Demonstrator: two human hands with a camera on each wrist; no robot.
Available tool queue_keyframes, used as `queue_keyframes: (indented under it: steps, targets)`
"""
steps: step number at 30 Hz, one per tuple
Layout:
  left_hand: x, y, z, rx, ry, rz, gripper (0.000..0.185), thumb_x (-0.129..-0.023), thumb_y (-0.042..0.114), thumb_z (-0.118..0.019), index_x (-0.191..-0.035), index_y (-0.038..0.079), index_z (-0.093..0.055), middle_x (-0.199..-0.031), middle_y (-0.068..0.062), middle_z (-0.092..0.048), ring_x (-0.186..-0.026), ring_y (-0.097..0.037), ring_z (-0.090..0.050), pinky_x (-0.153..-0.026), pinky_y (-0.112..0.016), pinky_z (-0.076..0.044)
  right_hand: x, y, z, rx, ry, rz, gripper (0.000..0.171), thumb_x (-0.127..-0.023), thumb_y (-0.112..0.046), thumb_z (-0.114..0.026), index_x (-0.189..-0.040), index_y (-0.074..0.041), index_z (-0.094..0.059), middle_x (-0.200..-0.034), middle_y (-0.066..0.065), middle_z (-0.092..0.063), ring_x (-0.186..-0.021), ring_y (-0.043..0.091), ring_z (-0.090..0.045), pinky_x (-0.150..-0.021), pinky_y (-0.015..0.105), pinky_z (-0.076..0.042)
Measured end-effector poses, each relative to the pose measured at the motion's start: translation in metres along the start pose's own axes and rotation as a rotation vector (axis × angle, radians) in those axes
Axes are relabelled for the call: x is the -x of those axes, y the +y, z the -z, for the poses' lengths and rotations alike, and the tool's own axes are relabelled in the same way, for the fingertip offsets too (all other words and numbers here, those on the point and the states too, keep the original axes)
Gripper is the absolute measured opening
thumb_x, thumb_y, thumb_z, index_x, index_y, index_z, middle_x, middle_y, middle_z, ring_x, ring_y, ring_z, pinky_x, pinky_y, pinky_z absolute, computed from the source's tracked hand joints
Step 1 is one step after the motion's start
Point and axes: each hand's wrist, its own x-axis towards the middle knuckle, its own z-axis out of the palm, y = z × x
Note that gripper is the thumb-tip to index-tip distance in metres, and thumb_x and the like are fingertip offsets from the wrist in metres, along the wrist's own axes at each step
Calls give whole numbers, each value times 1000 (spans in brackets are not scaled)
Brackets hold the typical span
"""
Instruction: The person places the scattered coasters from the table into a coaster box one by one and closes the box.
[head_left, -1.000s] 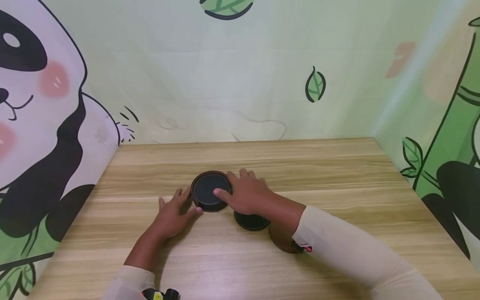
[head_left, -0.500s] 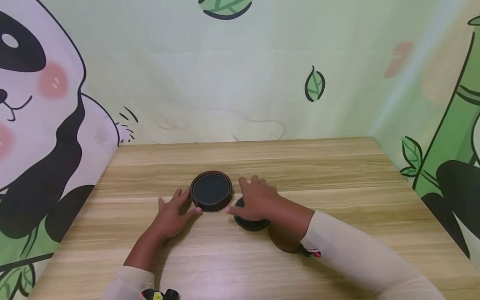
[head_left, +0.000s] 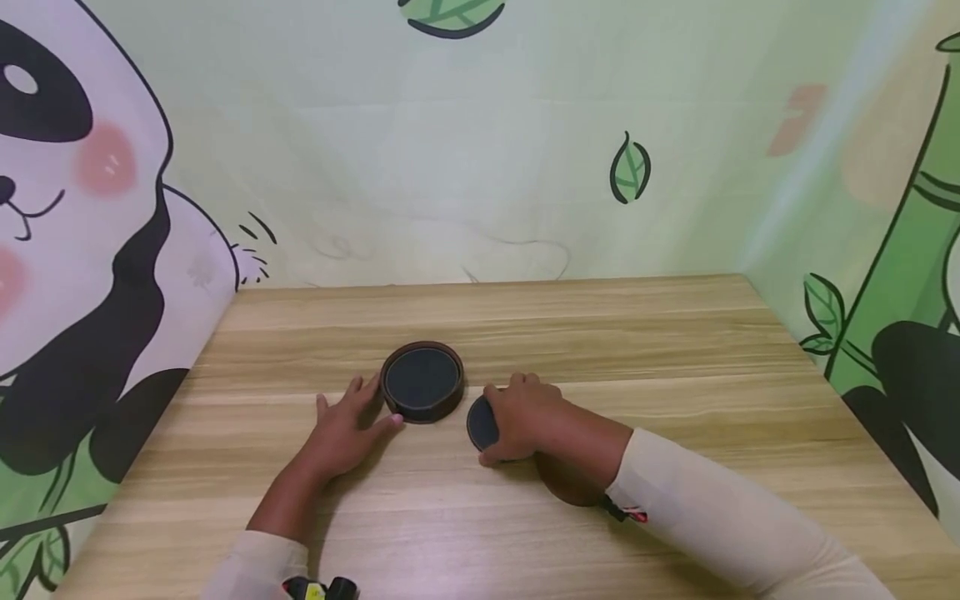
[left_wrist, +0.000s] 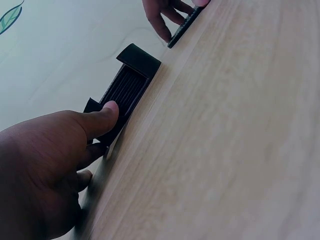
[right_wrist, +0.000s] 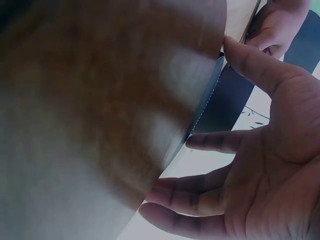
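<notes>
A round brown holder [head_left: 422, 382] with a dark disc lying in it stands mid-table. My left hand [head_left: 347, 425] rests on the table against its left side, with the straight thumb [left_wrist: 102, 117] pressing the ribbed wall of the holder [left_wrist: 127, 90]. Just right of the holder, my right hand [head_left: 521, 417] pinches a dark round coaster [head_left: 482, 423] between thumb and fingers, and the coaster's edge is tipped up off the wood. The right wrist view shows that coaster [right_wrist: 230, 102] edge-on between the thumb and curled fingers.
A brown round disc [head_left: 564, 487] lies partly under my right forearm. The wooden table [head_left: 675, 350] is walled by a panda-and-bamboo printed cloth [head_left: 450, 167] at the back and both sides.
My right hand left the top of the holder, drew back to the dark coaster beside it and gripped it, tipping it up. The left hand stayed put.
</notes>
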Motion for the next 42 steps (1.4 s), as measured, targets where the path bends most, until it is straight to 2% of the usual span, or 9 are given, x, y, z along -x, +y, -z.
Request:
queue_keyframes:
  steps: [8, 16, 30, 42]
  targets:
    - [-2, 0, -1, -2, 2, -9, 87, -106, 44, -70, -173, 6, -29, -175, -27, -33, -169, -52, -14, -125, -84, 15, -7, 0, -1, 13, 8, 27, 86, -84, -59, -86, -152, -14, -62, -123, 15, -61, -112, 30, -57, -86, 46, -60]
    - [-2, -1, -1, -5, 2, -11, 87, -106, 44, -70, -172, 5, -29, -175, -27, -33, -168, -52, -14, -125, -84, 15, -13, 3, 2, -4, 1, 28, 76, -82, -60, -84, -143, -17, -69, -118, 13, -63, -108, 27, -57, -85, 44, -59]
    - [-3, -3, -2, -11, 2, -11, 87, -107, 43, -70, -172, 4, -28, -175, -27, -33, -169, -52, -14, -125, -85, 15, -14, 4, 4, -50, -10, 2, 76, -83, -59, -82, -146, -18, -69, -117, 14, -60, -104, 27, -56, -81, 40, -57]
    - [-2, 0, -1, -9, 0, -8, 87, -107, 43, -70, -172, 4, -28, -175, -28, -32, -168, -52, -14, -125, -84, 15, -16, 10, 11, -121, -12, 41, 80, -84, -61, -79, -150, -18, -67, -133, 18, -67, -120, 34, -63, -95, 43, -59]
